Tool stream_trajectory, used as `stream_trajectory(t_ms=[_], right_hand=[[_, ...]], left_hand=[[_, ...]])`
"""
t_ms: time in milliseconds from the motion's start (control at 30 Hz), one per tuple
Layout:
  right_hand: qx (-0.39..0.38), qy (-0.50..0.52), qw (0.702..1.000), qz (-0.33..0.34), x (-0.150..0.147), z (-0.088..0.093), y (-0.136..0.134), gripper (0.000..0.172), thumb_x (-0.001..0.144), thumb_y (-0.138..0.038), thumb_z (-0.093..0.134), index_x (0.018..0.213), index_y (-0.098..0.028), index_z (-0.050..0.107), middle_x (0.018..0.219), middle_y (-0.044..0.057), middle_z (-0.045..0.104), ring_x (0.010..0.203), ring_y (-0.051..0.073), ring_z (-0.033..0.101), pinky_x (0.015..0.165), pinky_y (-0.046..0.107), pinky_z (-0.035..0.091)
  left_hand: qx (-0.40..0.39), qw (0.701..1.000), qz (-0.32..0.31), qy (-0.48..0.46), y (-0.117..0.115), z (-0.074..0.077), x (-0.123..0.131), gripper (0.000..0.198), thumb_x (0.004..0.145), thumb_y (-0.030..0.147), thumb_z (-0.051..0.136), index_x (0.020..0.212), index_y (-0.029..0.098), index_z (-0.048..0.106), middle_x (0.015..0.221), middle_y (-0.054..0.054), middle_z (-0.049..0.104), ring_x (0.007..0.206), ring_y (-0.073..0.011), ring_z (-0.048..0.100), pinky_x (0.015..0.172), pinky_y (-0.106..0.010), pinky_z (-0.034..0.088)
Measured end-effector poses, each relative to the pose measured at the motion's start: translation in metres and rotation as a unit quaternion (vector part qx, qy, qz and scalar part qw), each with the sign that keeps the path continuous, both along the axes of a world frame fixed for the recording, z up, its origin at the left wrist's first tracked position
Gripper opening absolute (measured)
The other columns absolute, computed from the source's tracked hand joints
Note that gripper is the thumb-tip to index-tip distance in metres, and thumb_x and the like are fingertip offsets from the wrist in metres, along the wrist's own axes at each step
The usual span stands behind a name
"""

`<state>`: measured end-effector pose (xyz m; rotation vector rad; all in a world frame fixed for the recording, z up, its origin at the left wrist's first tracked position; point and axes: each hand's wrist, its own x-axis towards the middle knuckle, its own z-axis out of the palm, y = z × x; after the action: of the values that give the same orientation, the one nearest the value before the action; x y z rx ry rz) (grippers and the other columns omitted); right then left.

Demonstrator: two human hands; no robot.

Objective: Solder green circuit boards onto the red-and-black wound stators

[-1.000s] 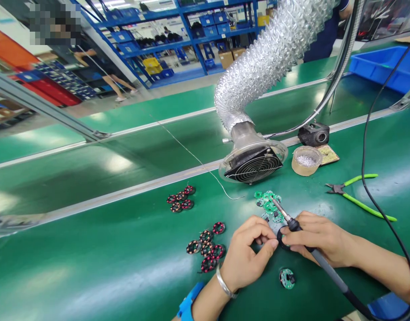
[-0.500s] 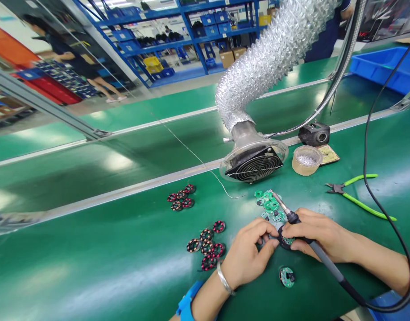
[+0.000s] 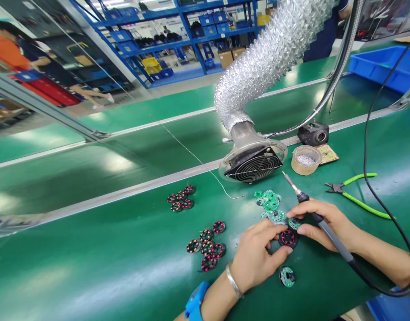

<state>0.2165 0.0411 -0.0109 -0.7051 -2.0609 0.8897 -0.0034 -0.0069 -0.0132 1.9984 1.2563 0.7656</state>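
Toward the bench's front edge, your left hand is pinching a coil ring, your right hand a likely fragile board's rim.

A factory workshop for electronics assembly is indicated by a long green workbench, on which small green circuit boards and wound rings are laid out. A soldering iron is held over it. A fan is fitted to a ribbed silver duct. Behind, blue shelving is lined with blue and yellow plastic bins.
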Motion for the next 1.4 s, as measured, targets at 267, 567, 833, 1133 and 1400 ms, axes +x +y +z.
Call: stream_trajectory(t_ms=[267,567,833,1133,1400], right_hand=[[-0.004,-0.013,0.994,0.105,-0.009,-0.005,-0.007,0.027,0.094,-0.024,0.06,0.12,-0.02,0.057,0.097,0.006,0.069,0.084,0.016,0.058,0.073,0.027,0.048],[0.022,-0.041,0.993,0.104,-0.008,-0.001,-0.001,0.023,0.096,-0.025,0.055,0.118,-0.018,0.057,0.082,0.003,0.065,0.075,0.014,0.052,0.069,0.024,0.042],[0.063,-0.07,0.99,0.104,-0.007,-0.001,-0.003,0.025,0.094,-0.017,0.053,0.119,-0.019,0.057,0.095,0.007,0.067,0.079,0.016,0.052,0.071,0.029,0.043],[0.114,-0.027,0.988,0.103,-0.012,0.002,-0.01,0.033,0.091,-0.009,0.05,0.122,-0.02,0.054,0.107,0.009,0.068,0.093,0.017,0.061,0.081,0.033,0.048],[0.163,-0.071,0.977,0.118,-0.005,-0.001,-0.01,0.033,0.094,-0.021,0.049,0.127,-0.021,0.051,0.073,0.002,0.066,0.087,0.019,0.062,0.077,0.033,0.045]], left_hand=[[0.007,0.995,0.087,0.041,-0.01,-0.005,0.013,0.022,0.065,0.004,0.071,0.082,0.018,0.069,0.068,0.002,0.06,0.058,-0.0136,0.054,0.059,-0.027,0.043],[-0.059,0.997,0.038,-0.024,-0.005,0.003,-0.002,0.008,0.081,0.012,0.064,0.084,0.019,0.062,0.074,0.0,0.064,0.065,-0.0138,0.058,0.062,-0.024,0.045],[-0.074,0.995,-0.013,-0.073,0.001,0.007,-0.008,0.007,0.085,0.018,0.062,0.08,0.018,0.067,0.077,-0.002,0.064,0.067,-0.0134,0.057,0.063,-0.023,0.044],[-0.131,0.989,0.014,-0.065,0.004,0.01,-0.002,0.008,0.077,0.012,0.063,0.071,0.018,0.065,0.069,0.001,0.061,0.061,-0.0117,0.054,0.059,-0.022,0.041],[-0.135,0.988,0.003,-0.075,0.004,0.011,-0.004,0.008,0.082,0.018,0.059,0.076,0.017,0.064,0.074,-0.002,0.062,0.065,-0.0133,0.055,0.061,-0.023,0.043]])
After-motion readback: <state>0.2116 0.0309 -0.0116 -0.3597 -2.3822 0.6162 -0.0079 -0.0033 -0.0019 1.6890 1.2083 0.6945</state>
